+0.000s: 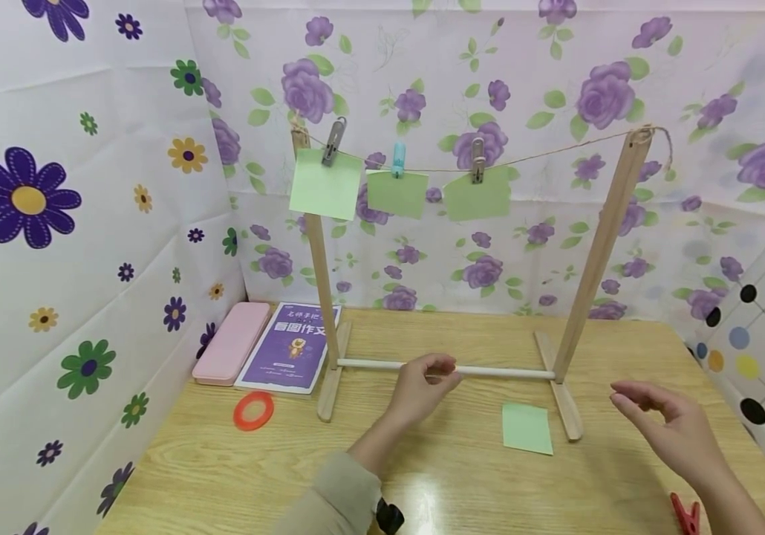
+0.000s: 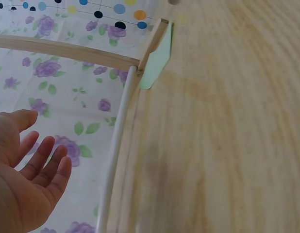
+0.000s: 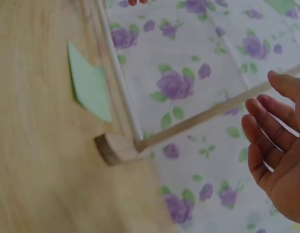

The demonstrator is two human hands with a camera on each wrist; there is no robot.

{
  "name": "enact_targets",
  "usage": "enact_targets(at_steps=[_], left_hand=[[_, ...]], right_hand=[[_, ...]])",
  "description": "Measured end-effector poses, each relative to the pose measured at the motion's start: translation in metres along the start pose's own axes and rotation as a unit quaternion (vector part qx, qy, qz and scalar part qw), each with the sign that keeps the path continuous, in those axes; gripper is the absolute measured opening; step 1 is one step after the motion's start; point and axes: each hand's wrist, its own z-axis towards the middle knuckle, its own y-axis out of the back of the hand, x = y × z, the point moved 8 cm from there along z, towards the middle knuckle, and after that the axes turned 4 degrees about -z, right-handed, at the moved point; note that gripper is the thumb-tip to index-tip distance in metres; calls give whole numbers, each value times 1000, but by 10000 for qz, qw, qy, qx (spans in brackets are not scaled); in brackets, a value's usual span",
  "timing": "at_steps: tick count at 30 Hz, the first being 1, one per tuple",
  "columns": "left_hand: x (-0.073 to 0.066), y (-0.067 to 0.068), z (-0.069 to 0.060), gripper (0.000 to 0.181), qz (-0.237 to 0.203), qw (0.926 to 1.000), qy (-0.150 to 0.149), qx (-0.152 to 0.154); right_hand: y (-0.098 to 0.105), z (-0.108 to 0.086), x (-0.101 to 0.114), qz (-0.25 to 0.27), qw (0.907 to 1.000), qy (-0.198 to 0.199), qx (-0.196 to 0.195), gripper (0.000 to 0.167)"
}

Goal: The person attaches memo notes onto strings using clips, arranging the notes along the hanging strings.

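Note:
My left hand [image 1: 424, 390] hovers near the white crossbar [image 1: 509, 372] of a wooden stand, fingers loosely bent and holding nothing. Out to the right, my right hand [image 1: 673, 431] is in the air with relaxed fingers and nothing in them. Between the hands a green paper note [image 1: 526, 429] lies on the table beside the stand's right foot. A twine [image 1: 549, 156] runs between the two posts. Three green notes hang from it, held by a grey clothespin [image 1: 333, 143], a blue clothespin [image 1: 399, 160] and another grey clothespin [image 1: 478, 160].
A red clothespin [image 1: 686, 514] lies at the front right, under the right forearm. On the left are a pink case [image 1: 232, 343], a purple book [image 1: 287, 349] and an orange-red ring [image 1: 253, 411]. The wooden right post [image 1: 603, 256] rises between the hands.

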Motion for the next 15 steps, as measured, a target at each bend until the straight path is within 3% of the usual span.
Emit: enact_targets(at_steps=[7, 15], left_hand=[[17, -7, -13, 28, 214, 9997, -50, 48], [39, -23, -18, 33, -103, 9996, 218, 133]], right_hand=[[1, -28, -44, -297, 9965, -778, -102, 31], [2, -52, -84, -1244, 9864, -961, -473, 34]])
